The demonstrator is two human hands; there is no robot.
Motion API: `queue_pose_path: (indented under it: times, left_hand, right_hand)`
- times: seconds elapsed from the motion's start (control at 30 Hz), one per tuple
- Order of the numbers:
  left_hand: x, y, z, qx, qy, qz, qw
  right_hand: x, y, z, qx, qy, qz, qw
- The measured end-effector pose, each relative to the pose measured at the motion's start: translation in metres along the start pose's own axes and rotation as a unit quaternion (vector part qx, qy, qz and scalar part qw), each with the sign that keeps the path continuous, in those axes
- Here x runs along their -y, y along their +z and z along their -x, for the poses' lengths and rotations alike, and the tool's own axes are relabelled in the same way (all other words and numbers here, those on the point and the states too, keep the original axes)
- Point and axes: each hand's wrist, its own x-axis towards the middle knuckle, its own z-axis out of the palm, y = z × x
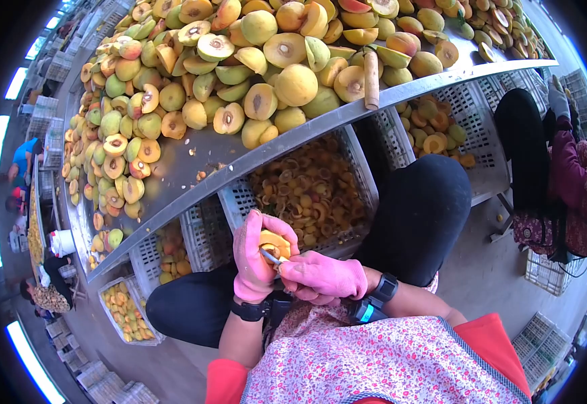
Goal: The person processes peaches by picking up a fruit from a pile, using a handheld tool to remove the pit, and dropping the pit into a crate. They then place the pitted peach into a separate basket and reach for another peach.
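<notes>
My left hand (251, 262), in a pink glove, is closed around a yellow peach half (276, 242) in front of my lap. My right hand (327, 275), gloved the same way, grips a small metal-bladed pitting tool (268, 256); its handle is hidden in the fingers. The blade tip is at the cut face of the peach. Just beyond my hands, a white crate (234, 203) under the table holds many peach pieces and scraps.
A metal table (192, 176) carries a large heap of halved peaches (259, 101). A wooden handle (371, 81) rests on its raised edge. More crates of fruit (128, 311) stand below. Another person (569, 172) sits at right; others are far left.
</notes>
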Motion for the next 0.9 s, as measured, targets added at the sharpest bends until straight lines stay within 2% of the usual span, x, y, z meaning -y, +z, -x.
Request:
queue_pose_path:
  times: [0.03,0.1,0.13,0.17,0.23,0.3,0.37,0.4,0.43,0.5,0.53,0.57,0.63,0.67,0.7,0.73,0.77,0.83,0.9]
  left_hand:
    - [0.015,-0.004,0.003,-0.002,0.003,0.000,1.000]
    - [0.038,-0.009,0.009,-0.070,0.026,0.018,0.997]
    - [0.040,-0.016,0.009,-0.034,0.042,-0.067,0.996]
    - [0.031,-0.007,0.010,-0.037,0.042,-0.067,0.996]
    - [0.013,0.013,0.012,-0.153,-0.058,0.148,0.975]
    - [0.019,0.009,0.014,-0.141,-0.039,0.142,0.979]
    - [0.028,0.003,0.016,-0.090,0.008,0.123,0.988]
    - [0.035,0.004,0.016,-0.158,-0.002,0.109,0.981]
    - [0.032,0.001,0.015,-0.157,-0.002,0.109,0.982]
    - [0.026,-0.006,0.014,-0.019,0.073,0.087,0.993]
    - [0.029,-0.005,0.013,-0.025,0.117,0.057,0.991]
    - [0.028,-0.004,0.014,-0.027,0.120,0.058,0.991]
    - [0.022,0.000,0.015,-0.037,0.074,0.079,0.993]
    - [0.014,0.006,0.014,-0.037,0.079,0.081,0.993]
    - [0.003,0.013,0.014,-0.097,-0.024,0.200,0.975]
    - [-0.004,0.016,0.012,-0.154,-0.126,0.313,0.929]
    - [-0.001,0.011,0.009,-0.153,-0.123,0.313,0.929]
    - [0.009,0.000,0.000,-0.098,-0.154,0.448,0.875]
    - [0.007,-0.001,-0.006,-0.127,-0.133,0.407,0.895]
  right_hand:
    - [-0.001,-0.001,-0.002,-0.004,-0.008,0.017,1.000]
    - [-0.005,-0.001,-0.004,-0.011,-0.015,0.030,0.999]
    - [-0.007,0.002,-0.007,-0.024,-0.027,0.039,0.999]
    - [-0.008,0.004,-0.009,-0.034,-0.039,0.050,0.997]
    - [-0.017,0.005,-0.016,-0.040,-0.061,0.056,0.996]
    - [-0.017,0.003,-0.018,-0.049,-0.087,0.064,0.993]
    - [-0.005,0.002,-0.008,-0.002,0.012,-0.004,1.000]
    - [-0.001,0.002,-0.005,0.022,0.033,-0.054,0.998]
    - [-0.002,0.001,-0.004,0.022,0.033,-0.053,0.998]
    - [-0.004,-0.001,-0.004,0.106,0.016,-0.152,0.982]
    - [-0.003,0.000,-0.004,0.118,0.020,-0.175,0.977]
    - [-0.004,0.001,-0.004,0.119,0.022,-0.172,0.978]
    - [-0.009,0.003,-0.004,0.127,-0.031,-0.161,0.978]
    - [-0.009,0.002,-0.003,0.127,-0.031,-0.156,0.979]
    - [-0.010,0.001,-0.004,0.105,-0.034,-0.111,0.988]
    - [-0.010,0.000,-0.005,0.084,-0.037,-0.066,0.994]
    - [-0.012,0.000,-0.006,0.063,-0.042,-0.023,0.997]
    - [-0.017,0.000,-0.008,0.125,-0.048,0.049,0.990]
    - [-0.009,0.000,-0.003,0.132,-0.071,0.055,0.987]
